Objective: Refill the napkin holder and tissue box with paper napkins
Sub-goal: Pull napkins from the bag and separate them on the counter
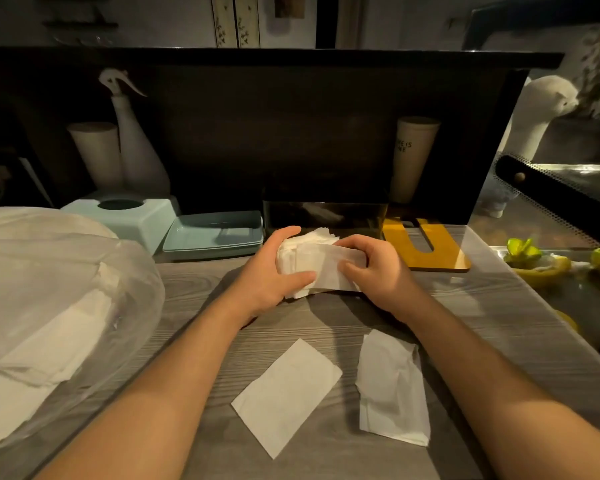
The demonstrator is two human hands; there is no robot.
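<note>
A thick stack of white paper napkins (317,263) is held above the wooden table between both hands. My left hand (274,271) grips its left side, thumb on top. My right hand (374,271) grips its right end, fingers curled over the top. Just behind the stack stands a dark transparent napkin holder (326,216). A pale blue tissue box (125,216) with an oval opening sits at the back left, and its blue lid (215,235) lies beside it. A single flat napkin (288,396) and a crumpled one (392,389) lie on the table near me.
A big clear plastic bag of napkins (49,306) fills the left side. A yellow board (426,247) lies right of the holder. Paper cups (413,157) and a spray bottle (132,143) stand against the dark back panel. A metal tray with lemon scraps (548,268) is at the right.
</note>
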